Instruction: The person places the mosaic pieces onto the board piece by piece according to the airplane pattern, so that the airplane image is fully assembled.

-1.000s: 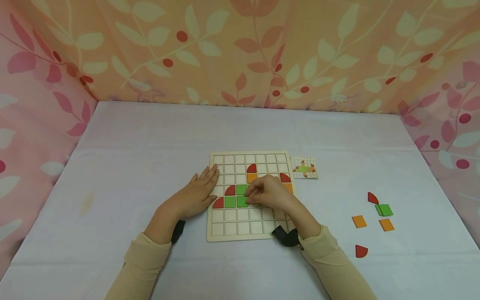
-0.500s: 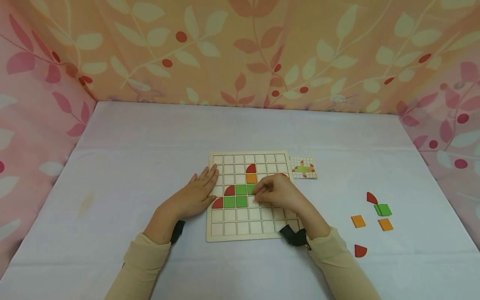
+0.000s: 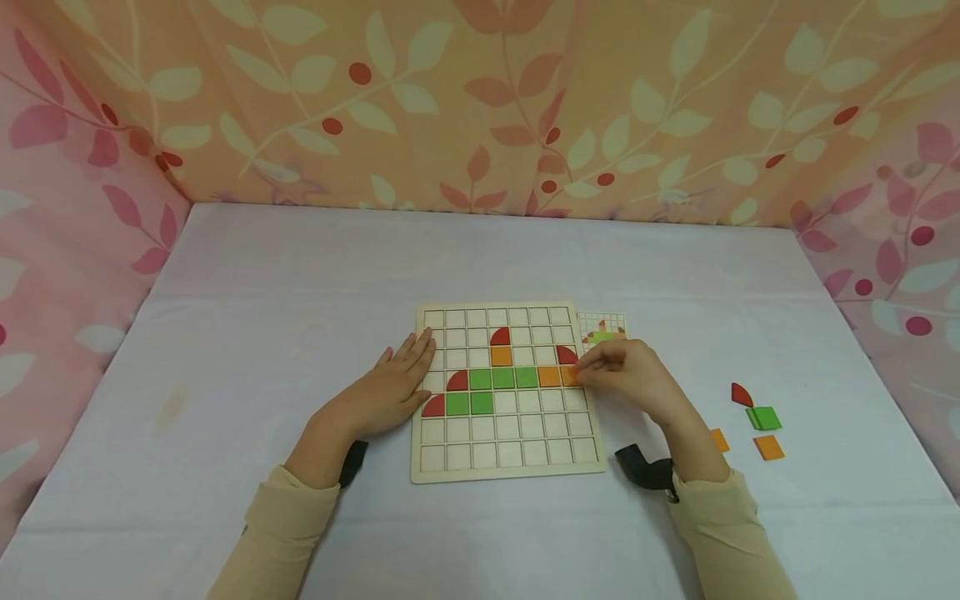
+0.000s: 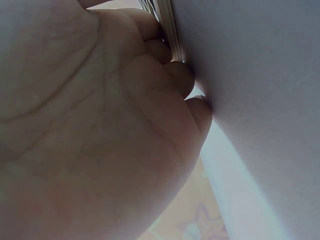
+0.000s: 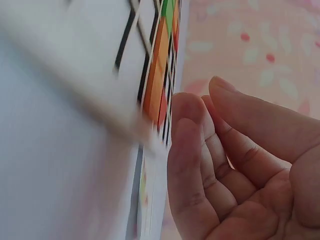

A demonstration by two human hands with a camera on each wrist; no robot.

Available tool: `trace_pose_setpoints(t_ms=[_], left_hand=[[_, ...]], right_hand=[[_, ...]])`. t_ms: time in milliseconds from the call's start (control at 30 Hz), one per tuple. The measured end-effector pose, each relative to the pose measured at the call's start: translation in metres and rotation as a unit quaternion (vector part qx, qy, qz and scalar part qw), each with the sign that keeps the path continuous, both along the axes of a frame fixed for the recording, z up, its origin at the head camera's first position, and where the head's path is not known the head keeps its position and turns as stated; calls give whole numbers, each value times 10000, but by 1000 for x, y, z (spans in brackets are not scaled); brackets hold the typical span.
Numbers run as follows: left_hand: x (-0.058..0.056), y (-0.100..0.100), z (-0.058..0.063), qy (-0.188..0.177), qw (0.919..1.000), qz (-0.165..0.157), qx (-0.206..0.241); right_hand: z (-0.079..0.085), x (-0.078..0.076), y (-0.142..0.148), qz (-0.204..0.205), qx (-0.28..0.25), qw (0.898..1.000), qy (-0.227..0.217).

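My left hand (image 3: 378, 396) lies flat, its fingertips on the left edge of a wooden grid board (image 3: 508, 477); the left wrist view shows its palm beside the board's side. At the board's right edge hovers my right hand (image 3: 630, 379), fingers loosely bent, with nothing between thumb and forefinger in the right wrist view. Its fingertips overlap the end orange square (image 3: 569, 375) in the head view. Another orange square (image 3: 550, 377) sits left of that one, after a row of green squares (image 3: 503, 378). Red quarter-circles (image 3: 500, 337) and one more orange square (image 3: 501, 357) also lie on the grid.
A small pattern card (image 3: 592, 322) lies off the board's upper right corner, partly covered by my right hand. Farther right on the white cloth (image 3: 300, 275) are a loose red quarter-circle (image 3: 741, 394), stacked green tiles (image 3: 765, 417) and orange squares (image 3: 768, 447).
My right hand has moved rightward across the board to its right edge, uncovering green and orange squares in the row. Its arm now hides the lower red quarter-circle. The left hand stays put.
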State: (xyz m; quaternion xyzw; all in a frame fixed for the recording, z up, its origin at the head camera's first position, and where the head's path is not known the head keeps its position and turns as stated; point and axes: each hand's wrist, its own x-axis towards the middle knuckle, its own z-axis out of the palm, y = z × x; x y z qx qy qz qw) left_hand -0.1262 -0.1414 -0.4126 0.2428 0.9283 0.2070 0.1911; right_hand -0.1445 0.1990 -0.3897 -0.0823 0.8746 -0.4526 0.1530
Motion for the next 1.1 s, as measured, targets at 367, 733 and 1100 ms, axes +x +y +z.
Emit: trace_pose_setpoints(t_ms=[367,733,1100], left_hand=[[0,1,-1,8,10000,-1,24],[1,-1,-1,16,10000,19,90],[0,0,0,9,10000,-26,91]], right_hand=[[11,3,40,-589,190,9979,-175],[24,7,94,-1052,477,9927,-356],[23,18,149,-1330,987,9852,-438]])
